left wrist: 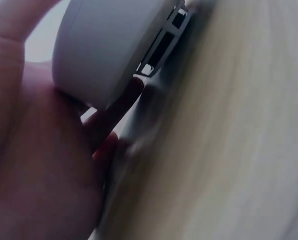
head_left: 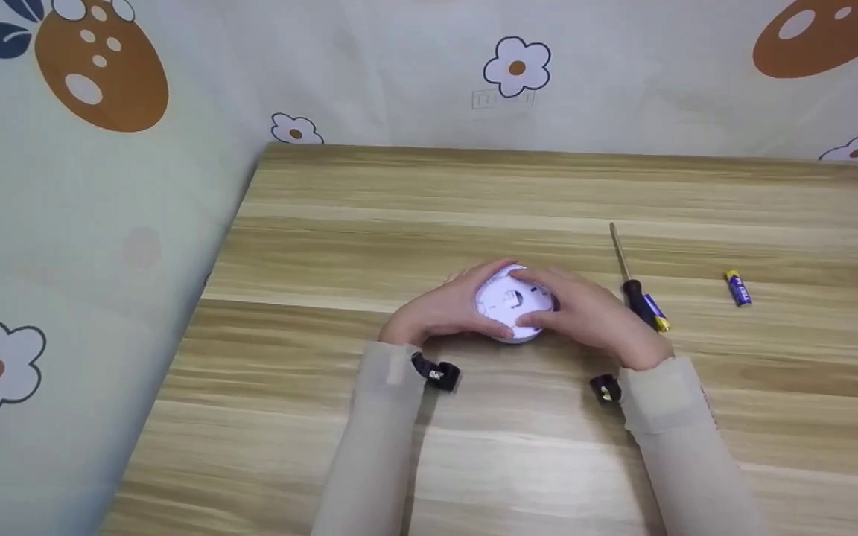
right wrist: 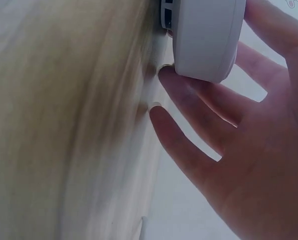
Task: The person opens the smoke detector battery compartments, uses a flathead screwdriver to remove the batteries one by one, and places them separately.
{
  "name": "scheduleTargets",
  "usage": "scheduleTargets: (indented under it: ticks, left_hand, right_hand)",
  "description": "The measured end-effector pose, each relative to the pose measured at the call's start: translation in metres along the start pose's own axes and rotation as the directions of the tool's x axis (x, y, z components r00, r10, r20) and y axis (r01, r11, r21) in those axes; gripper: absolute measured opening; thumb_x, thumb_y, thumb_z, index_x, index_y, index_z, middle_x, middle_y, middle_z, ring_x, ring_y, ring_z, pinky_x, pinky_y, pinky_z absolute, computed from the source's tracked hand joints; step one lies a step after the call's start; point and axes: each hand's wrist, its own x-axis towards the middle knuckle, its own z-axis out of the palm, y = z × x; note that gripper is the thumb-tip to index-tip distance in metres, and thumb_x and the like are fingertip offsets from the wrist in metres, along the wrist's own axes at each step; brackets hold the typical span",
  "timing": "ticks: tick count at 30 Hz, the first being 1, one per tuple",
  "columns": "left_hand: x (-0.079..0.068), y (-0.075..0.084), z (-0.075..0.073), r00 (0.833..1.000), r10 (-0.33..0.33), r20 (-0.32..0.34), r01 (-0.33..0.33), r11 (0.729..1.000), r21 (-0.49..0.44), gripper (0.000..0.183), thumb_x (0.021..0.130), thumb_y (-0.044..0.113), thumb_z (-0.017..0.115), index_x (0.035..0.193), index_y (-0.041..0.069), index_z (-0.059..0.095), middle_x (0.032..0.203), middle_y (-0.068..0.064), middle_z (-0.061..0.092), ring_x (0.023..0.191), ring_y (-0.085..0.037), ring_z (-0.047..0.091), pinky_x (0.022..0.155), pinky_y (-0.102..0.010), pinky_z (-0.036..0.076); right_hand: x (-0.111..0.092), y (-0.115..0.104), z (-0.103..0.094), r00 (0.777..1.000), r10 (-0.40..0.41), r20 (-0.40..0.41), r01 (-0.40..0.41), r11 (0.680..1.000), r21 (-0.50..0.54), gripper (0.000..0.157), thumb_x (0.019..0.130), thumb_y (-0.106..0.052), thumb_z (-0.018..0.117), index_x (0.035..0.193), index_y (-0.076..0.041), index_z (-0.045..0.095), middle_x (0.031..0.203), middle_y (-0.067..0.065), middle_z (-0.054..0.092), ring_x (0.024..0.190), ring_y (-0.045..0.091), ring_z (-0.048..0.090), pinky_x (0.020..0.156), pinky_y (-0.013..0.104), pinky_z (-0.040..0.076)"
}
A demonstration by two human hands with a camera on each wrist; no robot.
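Observation:
A white round smoke detector (head_left: 500, 298) is held low over the wooden table, its flat back with a small recess facing up. My left hand (head_left: 444, 307) grips its left rim, thumb at the near edge and fingers round the far side. From the right, my right hand (head_left: 591, 309) holds the opposite rim between thumb and fingers. The left wrist view shows the detector's smooth side wall (left wrist: 96, 50) and dark vent slots (left wrist: 164, 45) on the underside, close to the tabletop. In the right wrist view, fingertips reach under the detector (right wrist: 206, 40).
Right of the hands lies a screwdriver (head_left: 634, 294) with a black handle, its shaft pointing away. One blue-and-yellow battery (head_left: 654, 309) lies against the handle; another battery (head_left: 737, 289) is farther right. A patterned cloth (head_left: 399, 67) hangs behind the table's far edge.

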Motion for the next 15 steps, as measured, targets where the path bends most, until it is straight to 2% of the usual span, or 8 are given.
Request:
scheduleTargets:
  ticks: [3,5,8,12,15]
  left_hand:
    - [-0.004,0.006,-0.002,0.999,-0.004,0.035,0.005,1.0,-0.031,0.119,0.085,0.023,0.097,0.178,0.019,0.023,0.18,-0.009,0.029,0.151,-0.026,0.041,0.125,-0.043,0.031]
    - [-0.004,0.007,-0.003,0.999,-0.009,0.042,0.009,1.0,-0.011,0.121,0.085,0.023,0.097,0.178,0.018,0.02,0.181,-0.01,0.027,0.152,-0.027,0.04,0.126,-0.043,0.031]
    - [-0.003,0.009,-0.003,0.998,-0.018,0.052,0.015,0.998,0.063,0.124,0.084,0.027,0.097,0.179,0.019,0.017,0.182,-0.011,0.025,0.158,-0.03,0.034,0.129,-0.046,0.028]
    - [-0.003,0.013,-0.002,0.998,-0.034,0.061,0.022,0.982,0.187,0.126,0.083,0.036,0.098,0.179,0.02,0.017,0.182,-0.013,0.023,0.166,-0.033,0.022,0.133,-0.053,0.02]
    - [-0.003,0.015,0.0,0.998,-0.034,0.052,0.022,0.975,0.223,0.125,0.082,0.037,0.099,0.178,0.02,0.021,0.181,-0.012,0.026,0.166,-0.033,0.021,0.133,-0.054,0.02]
  right_hand:
    - [0.0,0.002,0.0,1.0,0.0,0.006,-0.001,1.0,0.025,0.064,0.104,-0.02,0.079,0.162,-0.005,0.054,0.158,0.027,0.056,0.147,0.048,0.052,0.122,0.065,0.04]
    - [-0.001,0.003,-0.001,1.0,-0.002,0.013,0.002,0.999,0.044,0.065,0.105,-0.02,0.078,0.163,-0.005,0.053,0.16,0.028,0.054,0.148,0.049,0.05,0.123,0.066,0.038]
    - [-0.001,0.005,-0.002,1.0,-0.015,0.023,0.014,0.998,0.057,0.065,0.106,-0.019,0.077,0.164,-0.005,0.051,0.161,0.029,0.052,0.148,0.049,0.05,0.122,0.066,0.039]
    - [-0.003,0.007,-0.004,0.997,-0.041,0.057,0.039,0.998,0.051,0.068,0.107,-0.022,0.075,0.167,-0.006,0.048,0.162,0.032,0.047,0.142,0.047,0.053,0.118,0.065,0.042]
    - [-0.003,0.006,-0.005,0.996,-0.045,0.074,0.041,0.998,0.045,0.069,0.106,-0.023,0.077,0.166,-0.006,0.048,0.16,0.031,0.049,0.138,0.045,0.054,0.116,0.064,0.044]
